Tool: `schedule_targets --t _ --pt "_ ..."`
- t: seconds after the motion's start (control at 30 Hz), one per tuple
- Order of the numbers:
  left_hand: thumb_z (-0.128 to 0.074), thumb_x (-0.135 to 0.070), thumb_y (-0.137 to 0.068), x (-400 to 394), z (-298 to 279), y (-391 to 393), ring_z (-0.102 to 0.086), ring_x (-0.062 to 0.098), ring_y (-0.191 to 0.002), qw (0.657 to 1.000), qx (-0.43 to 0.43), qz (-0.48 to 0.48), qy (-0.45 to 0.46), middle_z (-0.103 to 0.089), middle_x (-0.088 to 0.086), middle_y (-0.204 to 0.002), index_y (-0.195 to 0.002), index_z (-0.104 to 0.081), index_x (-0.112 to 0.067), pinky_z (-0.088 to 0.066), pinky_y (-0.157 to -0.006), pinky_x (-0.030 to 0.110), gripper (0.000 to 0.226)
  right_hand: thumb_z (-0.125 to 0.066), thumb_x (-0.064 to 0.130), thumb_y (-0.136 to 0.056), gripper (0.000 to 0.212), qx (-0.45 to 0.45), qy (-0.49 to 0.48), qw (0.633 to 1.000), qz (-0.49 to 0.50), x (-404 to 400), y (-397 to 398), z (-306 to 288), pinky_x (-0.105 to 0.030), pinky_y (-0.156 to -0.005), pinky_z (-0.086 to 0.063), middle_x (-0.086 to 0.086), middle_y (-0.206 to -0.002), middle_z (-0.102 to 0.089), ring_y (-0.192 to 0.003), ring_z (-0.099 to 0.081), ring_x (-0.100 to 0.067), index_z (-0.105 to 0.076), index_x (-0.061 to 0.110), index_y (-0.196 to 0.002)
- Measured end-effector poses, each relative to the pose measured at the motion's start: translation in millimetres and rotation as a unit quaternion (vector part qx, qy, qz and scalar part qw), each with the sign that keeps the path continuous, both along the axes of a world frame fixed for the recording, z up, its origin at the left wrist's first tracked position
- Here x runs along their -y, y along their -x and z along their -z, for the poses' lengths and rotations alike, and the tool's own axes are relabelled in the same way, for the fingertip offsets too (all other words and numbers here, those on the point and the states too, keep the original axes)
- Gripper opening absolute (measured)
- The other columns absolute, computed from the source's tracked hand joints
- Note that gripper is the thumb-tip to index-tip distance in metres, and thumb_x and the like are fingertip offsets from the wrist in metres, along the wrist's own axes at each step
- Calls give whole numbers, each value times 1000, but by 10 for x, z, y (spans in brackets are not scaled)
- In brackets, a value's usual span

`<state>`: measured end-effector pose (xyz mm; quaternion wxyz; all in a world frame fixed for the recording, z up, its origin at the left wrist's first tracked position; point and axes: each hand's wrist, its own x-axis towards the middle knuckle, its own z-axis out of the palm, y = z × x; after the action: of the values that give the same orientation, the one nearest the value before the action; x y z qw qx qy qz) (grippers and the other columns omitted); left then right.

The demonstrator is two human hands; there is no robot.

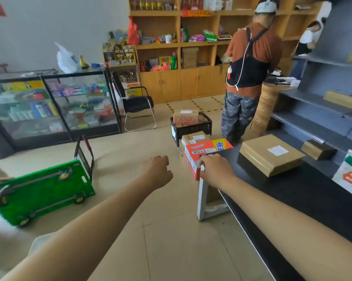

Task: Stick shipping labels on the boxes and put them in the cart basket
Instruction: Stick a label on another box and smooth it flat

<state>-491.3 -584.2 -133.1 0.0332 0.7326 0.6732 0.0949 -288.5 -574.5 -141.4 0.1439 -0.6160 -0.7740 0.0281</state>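
My right hand [216, 169] grips the near corner of a red and white printed box [207, 152] at the end of the black table [304, 201]. My left hand [157, 170] hovers over the floor to its left, fingers curled, holding nothing. A brown box with a white label [270, 154] lies on the table beyond my right hand. Another labelled brown box [195, 137] sits behind the printed box. A black crate basket [191, 128] stands on the floor further back, with a labelled brown box [186, 116] in it.
A green flat cart [41, 191] lies tipped at the left, held by another person's hands. A person in an apron [250, 74] stands at the shelves behind the table. A glass counter [53, 104] and a black chair [136, 104] stand at the left.
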Motion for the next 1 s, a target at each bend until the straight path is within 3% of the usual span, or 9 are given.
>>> schedule_targets --t 0.23,0.43,0.53,0.6,0.7,0.8,0.9,1.0 --pt "-52 -34 -89 -1120 -53 -257 -57 23 -107 999 -27 46 -5 -59 2 -118 -122 -53 -18 -40 -83 30 37 -60 19 -88 19 -7 6 999 43 -970 -295 -165 -40 -83 -53 -4 -112 -64 -103 -58 -24 -62 16 -107" --pt "-56 -39 -88 -2200 44 -645 -62 20 -93 992 -16 122 -3 -66 -1 -106 -109 -58 -21 -41 -68 26 28 -61 24 -86 27 -10 36 991 132 -1689 -695 28 -30 -79 -43 -4 -114 -63 -105 -56 -25 -60 20 -112" --pt "-56 -39 -86 -2794 115 -954 -62 23 -97 985 -30 168 16 -66 1 -111 -114 -59 -20 -52 -79 32 33 -58 20 -84 20 -32 63 980 187 -2007 -958 79 -30 -75 -42 -4 -107 -64 -99 -57 -27 -61 17 -104" --pt "-57 -36 -86 -3153 108 -1202 -60 26 -104 976 -43 211 24 -63 4 -116 -118 -57 -19 -52 -83 35 36 -54 16 -83 9 -45 74 970 226 -2190 -1153 75 -31 -71 -42 -3 -100 -62 -94 -56 -28 -58 19 -90" --pt "-55 -29 -85 -3623 98 -1662 -57 28 -105 956 -57 288 10 -59 6 -115 -115 -56 -15 -46 -78 33 33 -49 12 -82 16 -77 72 951 291 -2383 -1462 76 -30 -63 -33 -1 -91 -57 -84 -51 -25 -46 25 -74" --pt "-55 -27 -86 -3865 95 -2198 -57 29 -106 932 -67 356 5 -59 7 -115 -117 -55 -15 -38 -75 30 34 -51 11 -83 18 -56 77 933 348 -2388 -1768 130 -30 -67 -38 -2 -100 -62 -93 -55 -25 -60 21 -94" --pt "-53 -28 -87 -3948 208 -2806 -56 28 -111 903 -67 424 14 -57 6 -121 -120 -54 -16 -43 -84 33 34 -51 13 -87 27 -28 88 907 411 -2322 -2122 218 -31 -75 -39 -4 -112 -62 -103 -55 -27 -60 20 -111" --pt "-52 -29 -88 -4005 341 -3338 -56 27 -111 883 -56 465 34 -56 4 -123 -122 -52 -17 -44 -87 33 36 -52 14 -88 29 -32 82 882 464 -2297 -2436 278 -31 -82 -39 -5 -116 -61 -108 -53 -27 -58 18 -116"
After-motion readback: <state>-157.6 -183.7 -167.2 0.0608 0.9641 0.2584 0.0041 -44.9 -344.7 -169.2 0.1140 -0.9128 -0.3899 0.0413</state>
